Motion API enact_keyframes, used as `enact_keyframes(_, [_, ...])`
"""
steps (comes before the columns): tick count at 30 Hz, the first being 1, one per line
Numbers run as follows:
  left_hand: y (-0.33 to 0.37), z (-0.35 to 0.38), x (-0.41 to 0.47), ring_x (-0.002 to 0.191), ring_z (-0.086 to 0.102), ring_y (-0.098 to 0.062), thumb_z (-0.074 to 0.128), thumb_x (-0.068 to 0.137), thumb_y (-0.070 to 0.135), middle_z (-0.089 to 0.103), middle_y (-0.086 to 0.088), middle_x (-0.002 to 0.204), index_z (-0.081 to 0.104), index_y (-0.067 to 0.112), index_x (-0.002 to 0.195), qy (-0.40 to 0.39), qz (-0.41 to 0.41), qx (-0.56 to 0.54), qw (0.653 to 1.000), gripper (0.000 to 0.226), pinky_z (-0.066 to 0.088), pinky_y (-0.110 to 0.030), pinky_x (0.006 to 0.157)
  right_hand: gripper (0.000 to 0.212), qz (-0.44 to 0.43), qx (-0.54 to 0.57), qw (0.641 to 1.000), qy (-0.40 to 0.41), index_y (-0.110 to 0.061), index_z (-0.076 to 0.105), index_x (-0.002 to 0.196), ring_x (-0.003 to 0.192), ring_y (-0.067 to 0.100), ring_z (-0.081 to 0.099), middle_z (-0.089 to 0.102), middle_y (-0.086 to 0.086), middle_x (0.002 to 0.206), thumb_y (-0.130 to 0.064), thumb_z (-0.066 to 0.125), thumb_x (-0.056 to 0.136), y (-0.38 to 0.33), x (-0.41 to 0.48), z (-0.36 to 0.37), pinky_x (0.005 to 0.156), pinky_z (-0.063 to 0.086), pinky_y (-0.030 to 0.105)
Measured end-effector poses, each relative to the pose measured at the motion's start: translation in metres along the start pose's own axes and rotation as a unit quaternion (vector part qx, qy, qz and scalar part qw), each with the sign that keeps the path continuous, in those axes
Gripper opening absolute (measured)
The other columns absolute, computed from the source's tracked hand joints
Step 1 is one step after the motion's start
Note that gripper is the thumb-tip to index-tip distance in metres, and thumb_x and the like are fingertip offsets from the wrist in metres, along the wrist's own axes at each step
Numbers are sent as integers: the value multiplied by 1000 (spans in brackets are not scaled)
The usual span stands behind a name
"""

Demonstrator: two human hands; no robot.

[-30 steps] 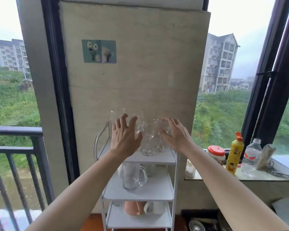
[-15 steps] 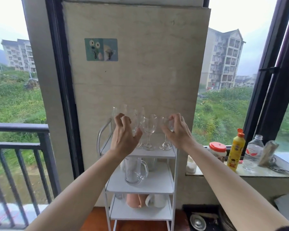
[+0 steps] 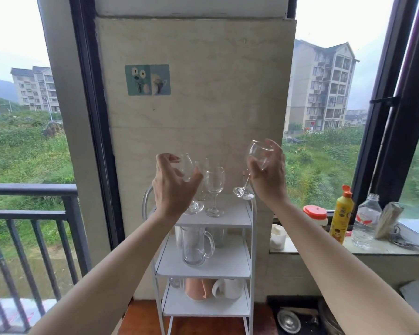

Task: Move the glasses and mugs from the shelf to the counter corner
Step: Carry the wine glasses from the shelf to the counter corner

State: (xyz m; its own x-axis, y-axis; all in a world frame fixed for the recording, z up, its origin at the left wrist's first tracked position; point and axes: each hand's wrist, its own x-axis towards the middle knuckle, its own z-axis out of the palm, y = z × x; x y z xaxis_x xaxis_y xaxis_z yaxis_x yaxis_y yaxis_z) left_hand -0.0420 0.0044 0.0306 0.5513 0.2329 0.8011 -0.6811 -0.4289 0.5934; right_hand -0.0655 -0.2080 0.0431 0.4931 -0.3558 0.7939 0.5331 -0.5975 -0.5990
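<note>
A white three-tier shelf (image 3: 228,220) stands against the wall. My left hand (image 3: 172,187) grips the bowl of a clear wine glass (image 3: 188,169) just above the top tier. My right hand (image 3: 267,175) holds a second wine glass (image 3: 258,153), tilted and lifted clear of the shelf. A third wine glass (image 3: 214,183) stands upright on the top tier, with another glass partly hidden behind it. A glass mug with a handle (image 3: 197,246) sits on the middle tier. A pink mug (image 3: 196,288) and a white mug (image 3: 228,288) sit on the bottom tier.
A window-sill counter (image 3: 324,249) runs to the right with a red-lidded jar (image 3: 315,213), a yellow bottle (image 3: 341,216), a clear water bottle (image 3: 365,223) and a small white cup (image 3: 278,238). A dark balcony railing (image 3: 34,213) is at the left.
Both hands closed on wine glasses and lifted them; the right glass rose off the top tier and tilted, the left glass rose slightly.
</note>
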Motion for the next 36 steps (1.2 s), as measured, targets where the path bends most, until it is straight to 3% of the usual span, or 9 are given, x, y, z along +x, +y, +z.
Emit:
enact_keyframes(3, [17,2,-4,81,68,-14,72,68,36,54,4,105,34,28,106,-28,18,-86,996,54,58,-42,62,71,15,53,998,30,-12,40,139,112,34,57,41,-16,109,-42,57,78,-10,2,-17,74,60,56])
enact_keyframes(7, [40,22,-26,78,64,-12,72,67,28,51,5,104,35,24,116,-62,38,-167,983,61,56,-41,57,64,32,4,997,67,-17,35,141,104,41,63,46,1,119,-36,58,83,-5,-13,-59,82,54,62])
enact_keyframes(9, [54,39,-43,77,64,-12,72,67,27,53,6,104,36,20,124,-80,45,-202,975,67,56,-33,58,60,37,-23,995,88,-15,35,141,95,38,66,48,9,124,-30,60,88,0,-27,-86,77,56,60])
enact_keyframes(13, [97,81,-83,80,65,-13,73,66,26,58,4,107,41,19,126,-145,36,-291,945,69,53,-19,58,64,51,-102,985,126,-11,37,139,90,18,68,55,-1,116,-37,59,85,8,-61,-156,73,59,44])
enact_keyframes(17, [150,126,-137,83,66,-15,76,69,30,58,4,109,41,16,127,-225,23,-374,900,69,56,-23,59,72,95,-207,959,171,-12,38,141,104,-2,61,56,-3,123,-46,55,79,4,-103,-249,88,54,29])
enact_keyframes(20, [203,153,-191,83,66,-15,80,72,26,59,6,109,43,17,126,-278,-2,-434,857,66,58,-32,63,68,121,-258,933,217,-16,38,139,104,24,63,58,5,123,-44,57,79,-14,-136,-328,89,54,53])
enact_keyframes(24, [285,177,-260,84,66,-17,76,73,24,58,0,108,46,18,122,-339,-5,-486,806,58,58,-34,64,70,135,-297,902,281,-16,39,139,88,0,61,57,-6,113,-42,60,77,-51,-179,-429,81,57,51])
enact_keyframes(29, [401,192,-350,84,68,-18,75,78,26,63,-2,107,43,26,123,-422,-15,-539,729,55,56,-26,66,62,151,-341,862,344,-31,43,133,85,4,63,59,0,116,-39,62,74,-94,-243,-559,78,58,56])
enact_keyframes(36, [556,202,-485,97,66,-12,79,77,14,64,7,110,46,21,129,-539,-52,-587,602,61,53,-19,71,68,174,-336,845,378,-26,48,131,77,-4,63,61,-7,108,-45,64,68,-141,-317,-722,68,55,33])
